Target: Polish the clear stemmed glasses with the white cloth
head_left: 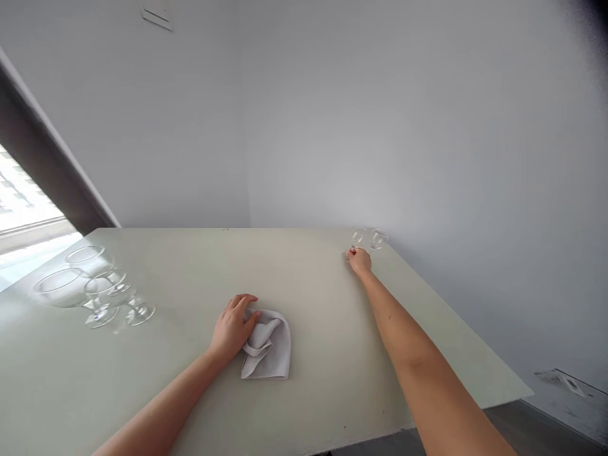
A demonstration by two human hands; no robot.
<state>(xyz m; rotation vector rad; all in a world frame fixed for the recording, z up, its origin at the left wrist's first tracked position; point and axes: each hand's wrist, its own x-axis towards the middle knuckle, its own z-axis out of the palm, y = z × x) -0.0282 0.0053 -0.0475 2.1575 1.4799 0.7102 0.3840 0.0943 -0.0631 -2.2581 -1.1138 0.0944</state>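
Observation:
A crumpled light grey cloth point(275, 354) lies on the pale table. My left hand point(235, 326) rests at its upper left edge, thumb and fingers apart, touching the cloth without gripping it. Far out at the right, my right hand point(360, 260) is closed on a small clear glass point(346, 256), mostly hidden by the fingers. Just behind that hand stand two more small clear glasses, one at the left point(358, 237) and one at the right point(379, 238).
Three large stemmed glasses, one at the back point(88, 258), one at the left point(61, 288) and one nearer point(107, 288), stand at the left of the table point(190, 266). Grey walls meet behind the table, and a window is at the far left.

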